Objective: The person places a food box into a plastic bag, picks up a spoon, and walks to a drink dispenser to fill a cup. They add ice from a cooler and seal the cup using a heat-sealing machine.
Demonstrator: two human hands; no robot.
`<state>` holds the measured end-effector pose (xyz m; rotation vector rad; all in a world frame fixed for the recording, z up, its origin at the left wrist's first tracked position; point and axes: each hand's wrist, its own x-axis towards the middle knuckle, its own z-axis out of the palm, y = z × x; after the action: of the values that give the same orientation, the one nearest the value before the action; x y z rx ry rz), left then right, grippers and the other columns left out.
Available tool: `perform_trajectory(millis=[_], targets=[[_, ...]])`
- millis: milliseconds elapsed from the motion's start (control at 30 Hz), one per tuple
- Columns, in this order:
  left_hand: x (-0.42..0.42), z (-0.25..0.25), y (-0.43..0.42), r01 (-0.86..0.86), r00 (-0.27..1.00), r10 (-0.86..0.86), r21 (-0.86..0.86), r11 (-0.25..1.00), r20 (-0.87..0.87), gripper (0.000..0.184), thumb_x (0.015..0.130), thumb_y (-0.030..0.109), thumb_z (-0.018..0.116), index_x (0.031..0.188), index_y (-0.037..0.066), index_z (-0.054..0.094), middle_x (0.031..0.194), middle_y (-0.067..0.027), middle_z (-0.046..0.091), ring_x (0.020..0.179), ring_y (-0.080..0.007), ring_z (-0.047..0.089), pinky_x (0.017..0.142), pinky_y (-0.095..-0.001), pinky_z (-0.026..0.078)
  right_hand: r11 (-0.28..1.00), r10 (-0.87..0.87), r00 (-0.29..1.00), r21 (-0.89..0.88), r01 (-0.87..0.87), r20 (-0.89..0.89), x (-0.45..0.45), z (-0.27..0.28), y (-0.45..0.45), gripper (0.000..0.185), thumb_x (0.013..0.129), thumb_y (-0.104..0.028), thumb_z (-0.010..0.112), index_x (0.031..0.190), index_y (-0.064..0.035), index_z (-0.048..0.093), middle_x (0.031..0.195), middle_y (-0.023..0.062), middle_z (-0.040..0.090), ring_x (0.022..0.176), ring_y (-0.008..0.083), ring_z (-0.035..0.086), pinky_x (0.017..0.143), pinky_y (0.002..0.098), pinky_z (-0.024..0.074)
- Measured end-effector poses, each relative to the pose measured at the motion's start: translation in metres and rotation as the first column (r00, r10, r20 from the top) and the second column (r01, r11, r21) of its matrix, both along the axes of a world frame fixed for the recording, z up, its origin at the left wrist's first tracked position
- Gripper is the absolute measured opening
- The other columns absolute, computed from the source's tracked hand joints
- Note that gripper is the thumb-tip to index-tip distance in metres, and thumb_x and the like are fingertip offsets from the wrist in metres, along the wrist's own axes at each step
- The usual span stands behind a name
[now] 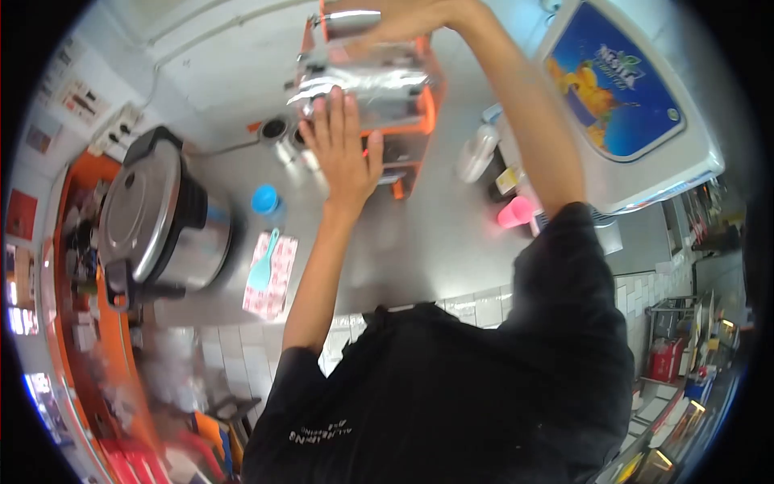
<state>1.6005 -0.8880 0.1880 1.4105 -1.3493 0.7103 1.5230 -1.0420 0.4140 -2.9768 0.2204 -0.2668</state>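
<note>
An orange-framed device (429,113) with a shiny, clear cover or film roll (387,83) stands at the back of the metal counter. My left hand (343,145) lies flat against the front of the shiny part, its fingers stretched and spread. Higher up, my right hand (403,20) reaches over the top of the device, blurred and partly cut off by the frame edge. Its fingers are smeared, so what it touches cannot be made out. Small dark-topped containers (274,129) stand just left of the device.
On the left stands a large steel pot (193,234) with a lid. A blue cup (265,199) and a turquoise scoop (260,272) on a patterned cloth (278,292) are nearer. On the right are a clear bottle (480,152), a pink cup (516,211) and a drinks dispenser (693,153).
</note>
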Motion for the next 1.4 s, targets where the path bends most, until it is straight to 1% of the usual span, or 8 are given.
perform_trajectory(millis=[133, 267, 467, 900, 1167, 1267, 1333, 1400], targets=[[-0.018, -0.042, 0.035, 0.274, 0.929, -0.281, -0.062, 0.96, -0.24, 0.054, 0.097, 0.02, 0.049, 0.146, 0.003, 0.031, 0.152, -0.0215, 0.035, 0.143, -0.0329, 0.03, 0.116, -0.0533, 0.011, 0.996, -0.091, 0.901, -0.052, 0.076, -0.424, 0.006, -0.034, 0.055, 0.125, 0.054, -0.047, 0.088, 0.149, -0.0042, 0.021, 0.143, 0.0314, 0.039, 0.131, 0.0409, 0.043, 0.11, 0.0458, 0.0344], [-0.058, -0.168, 0.034, 0.134, 0.271, -0.169, -0.136, 0.982, -0.948, 0.053, 0.1, 0.033, 0.043, 0.142, 0.001, 0.032, 0.146, -0.0128, 0.04, 0.137, -0.0242, 0.036, 0.113, -0.0478, 0.025, 0.935, -0.207, 0.965, -0.258, 0.244, 0.161, -0.016, -0.068, 0.083, 0.106, 0.063, -0.036, 0.084, 0.147, -0.0039, 0.029, 0.133, 0.0295, 0.049, 0.12, 0.0469, 0.05, 0.101, 0.0576, 0.0356], [-0.042, -0.189, 0.009, 0.152, -0.703, -0.358, -0.621, 0.769, -0.615, 0.055, 0.101, 0.045, 0.032, 0.139, 0.005, 0.037, 0.143, -0.0118, 0.042, 0.139, -0.0238, 0.035, 0.111, -0.0486, 0.029, 0.796, -0.192, 0.89, -0.465, 0.388, 0.414, -0.018, -0.098, 0.102, 0.068, 0.081, -0.009, 0.059, 0.146, -0.0068, 0.038, 0.127, 0.0261, 0.052, 0.115, 0.0423, 0.054, 0.102, 0.0567, 0.0349], [-0.025, -0.274, 0.098, 0.416, -0.837, -0.178, -0.812, 0.409, -0.518, 0.051, 0.101, 0.051, 0.033, 0.125, 0.011, 0.053, 0.129, -0.0069, 0.058, 0.118, -0.0223, 0.057, 0.097, -0.0377, 0.047, 0.724, -0.147, 0.829, -0.513, 0.461, 0.539, -0.022, -0.119, 0.117, 0.071, 0.083, -0.013, 0.064, 0.147, -0.0063, 0.036, 0.135, 0.0207, 0.051, 0.123, 0.0396, 0.049, 0.104, 0.0556, 0.0348], [-0.003, -0.167, 0.037, 0.601, -0.614, -0.348, -0.705, 0.377, -0.709, 0.052, 0.101, 0.045, 0.042, 0.141, 0.012, 0.043, 0.136, -0.0037, 0.054, 0.12, -0.0194, 0.056, 0.104, -0.0365, 0.045, 0.932, -0.357, 0.628, 0.224, 0.283, 0.692, -0.07, -0.318, 0.168, 0.039, 0.078, -0.016, 0.075, 0.112, -0.0052, 0.06, 0.123, 0.0142, 0.055, 0.107, 0.0326, 0.056, 0.09, 0.045, 0.0444], [0.006, -0.234, 0.033, 0.545, -0.474, -0.316, -0.556, 0.628, -0.822, 0.041, 0.101, 0.03, 0.048, 0.134, 0.006, 0.048, 0.129, -0.0058, 0.056, 0.116, -0.0173, 0.055, 0.1, -0.0344, 0.045, 0.519, -0.85, 0.242, 0.66, 0.544, 0.469, -0.081, -0.371, 0.184, 0.046, 0.084, -0.021, 0.072, 0.122, -0.0038, 0.052, 0.126, 0.013, 0.052, 0.11, 0.0304, 0.055, 0.093, 0.0445, 0.044], [0.017, -0.254, 0.045, 0.281, -0.496, -0.142, -0.313, 0.907, -0.857, 0.036, 0.1, 0.023, 0.054, 0.129, 0.002, 0.05, 0.126, -0.007, 0.056, 0.113, -0.0177, 0.056, 0.097, -0.0346, 0.046, -0.331, -0.907, 0.235, 0.937, 0.112, -0.349, -0.09, -0.372, 0.193, 0.055, 0.09, -0.026, 0.068, 0.131, -0.0031, 0.04, 0.128, 0.0119, 0.049, 0.12, 0.0282, 0.05, 0.1, 0.0456, 0.0429], [0.042, -0.26, 0.045, -0.079, 0.042, -0.219, -0.222, 0.972, -0.975, 0.049, 0.098, 0.033, 0.058, 0.136, 0.004, 0.049, 0.125, -0.0082, 0.059, 0.109, -0.0202, 0.058, 0.092, -0.0336, 0.046, -0.451, -0.858, 0.377, 0.863, -0.228, -0.349, -0.094, -0.386, 0.199, 0.047, 0.092, -0.026, 0.067, 0.126, -0.004, 0.042, 0.125, 0.0119, 0.05, 0.114, 0.0269, 0.054, 0.1, 0.0465, 0.0439]])
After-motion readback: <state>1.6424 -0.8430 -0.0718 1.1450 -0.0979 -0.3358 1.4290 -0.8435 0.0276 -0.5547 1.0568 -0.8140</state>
